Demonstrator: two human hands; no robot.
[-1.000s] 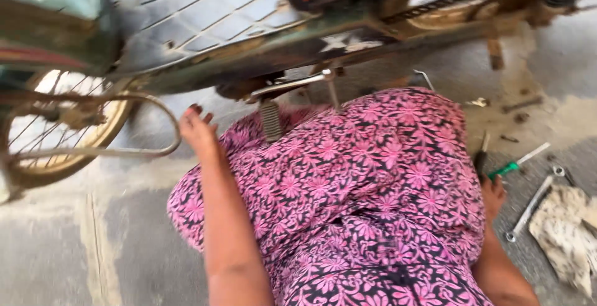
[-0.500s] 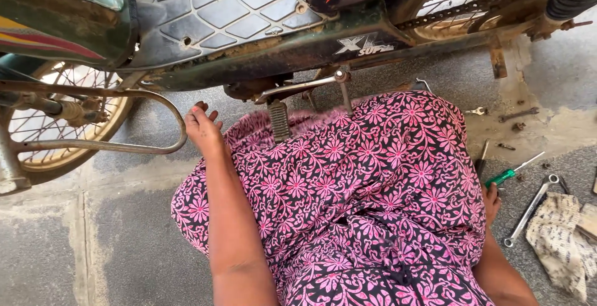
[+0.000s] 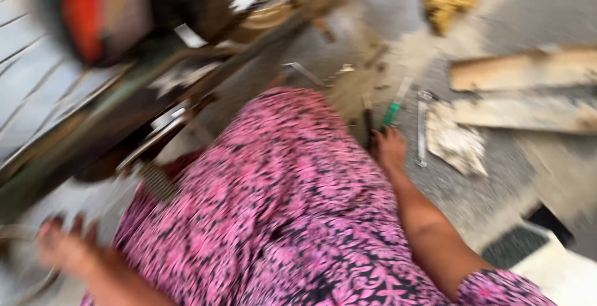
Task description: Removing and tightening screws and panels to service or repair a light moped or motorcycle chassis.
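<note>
Screwdriver (image 3: 392, 114) lies at the fingertips of the outstretched right hand (image 3: 390, 148).

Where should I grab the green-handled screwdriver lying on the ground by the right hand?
Probably by the green handle, its thickest part and the end nearest the right hand. Come from above, fingers across it: the screwdriver lies flat on the ground, pointing away. The frame is blurred.

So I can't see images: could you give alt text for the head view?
Blurred downward view: the right hand reaches floor tools by a green-handled screwdriver, the left hand near a motorbike's frame, pink floral dress between.
</note>
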